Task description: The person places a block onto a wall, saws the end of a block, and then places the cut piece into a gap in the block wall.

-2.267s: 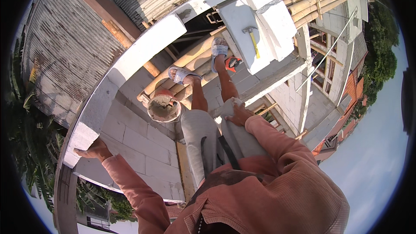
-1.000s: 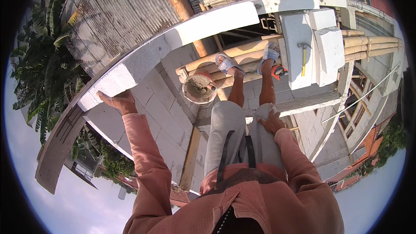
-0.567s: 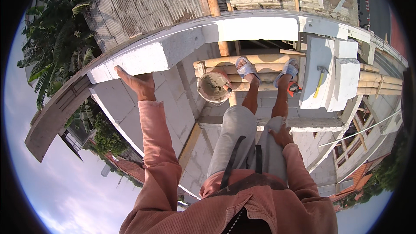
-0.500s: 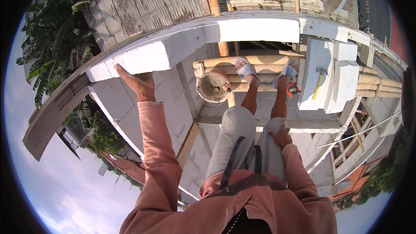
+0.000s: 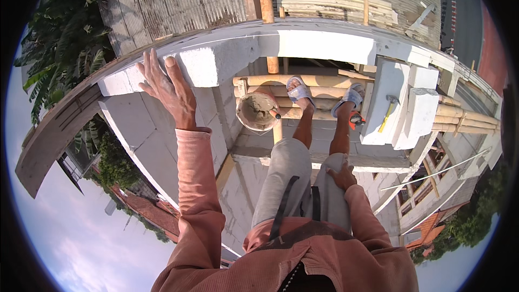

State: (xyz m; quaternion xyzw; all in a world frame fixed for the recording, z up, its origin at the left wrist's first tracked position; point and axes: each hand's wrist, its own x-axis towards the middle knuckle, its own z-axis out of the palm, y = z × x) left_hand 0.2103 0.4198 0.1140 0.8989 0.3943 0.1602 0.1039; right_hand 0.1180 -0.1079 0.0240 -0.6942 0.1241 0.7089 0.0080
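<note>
My left hand [image 5: 172, 91] is raised against the long white block beam [image 5: 199, 67] at the left, fingers stretched out and apart, tips near its upper edge. My right hand [image 5: 341, 176] rests on my right trouser leg [image 5: 335, 205] above the knee, fingers loosely bent, holding nothing visible. My sandalled feet [image 5: 300, 92] stand on bamboo poles [image 5: 324, 113]. A bucket of grey mortar [image 5: 254, 109] with a dark-tipped handle in it sits left of my feet. A yellow-handled hammer [image 5: 387, 113] lies on white blocks [image 5: 421, 113] at the right, near an orange-and-black tool [image 5: 355, 120].
A block wall [image 5: 146, 135] drops away below my left arm. Corrugated roofing [image 5: 162, 0] lies beyond the beam. Further bamboo poles [image 5: 466, 120] extend rightward, with a thin white pipe [image 5: 432, 171] below them. Banana plants [image 5: 59, 38] are at far left; a road [image 5: 462, 16] shows top right.
My left hand has lifted from gripping the block's lower edge to spread fingers higher on it. My right hand stays on my leg. The view has swung round since the earliest frame.
</note>
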